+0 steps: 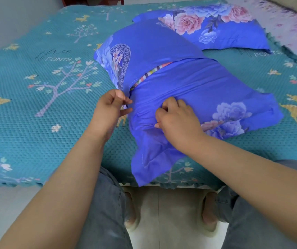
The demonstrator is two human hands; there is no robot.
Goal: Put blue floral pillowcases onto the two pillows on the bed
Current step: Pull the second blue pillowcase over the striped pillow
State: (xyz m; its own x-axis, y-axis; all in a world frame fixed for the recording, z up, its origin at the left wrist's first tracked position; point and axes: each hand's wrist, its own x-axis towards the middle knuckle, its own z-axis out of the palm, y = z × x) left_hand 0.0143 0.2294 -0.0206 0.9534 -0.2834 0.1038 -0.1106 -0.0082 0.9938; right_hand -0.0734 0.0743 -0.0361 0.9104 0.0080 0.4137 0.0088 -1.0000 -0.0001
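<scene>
A pillow in a blue floral pillowcase point(194, 87) lies near the bed's front edge, back side up. A strip of the striped pillow point(151, 72) shows through the overlap opening. My left hand point(110, 105) pinches the pillowcase's edge at the left end of the opening. My right hand point(176, 117) grips a bunch of the blue fabric just to the right. A loose flap of the case hangs over the bed edge. A second pillow in a blue floral pillowcase point(207, 27) lies behind, fully covered.
The bed carries a teal cover point(45, 87) with trees and deer. A pale floral blanket point(287, 20) lies at the far right. My legs and slippers stand on the tiled floor point(167, 221) against the bed's front edge.
</scene>
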